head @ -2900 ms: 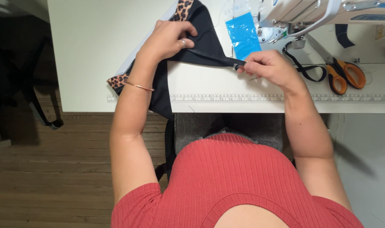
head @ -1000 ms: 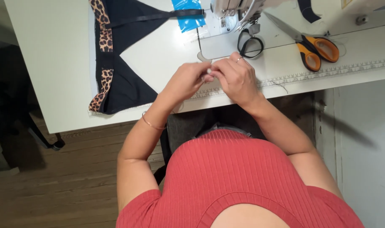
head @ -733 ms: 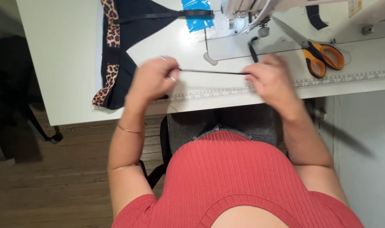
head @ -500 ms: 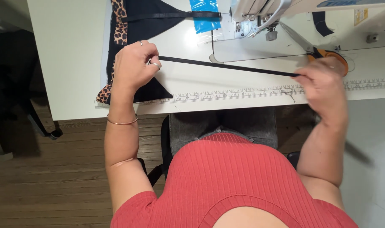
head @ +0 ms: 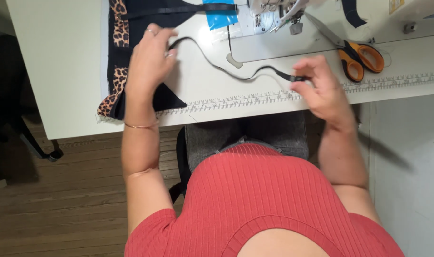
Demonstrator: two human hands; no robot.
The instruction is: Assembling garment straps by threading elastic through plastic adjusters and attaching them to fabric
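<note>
Both forearms reach forward over the worktop (head: 64,71) edge. The right hand (head: 321,90) pinches one end of a slack black strap (head: 226,71) lying across the worktop; the left hand (head: 148,59), fingers curled, grips its other end beside leopard-trimmed black fabric (head: 117,57).

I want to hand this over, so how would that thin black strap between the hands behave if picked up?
Probably floppy: the black strap sags in curves between the left hand and right hand. Likely very light, being so narrow. It should not roll.
</note>
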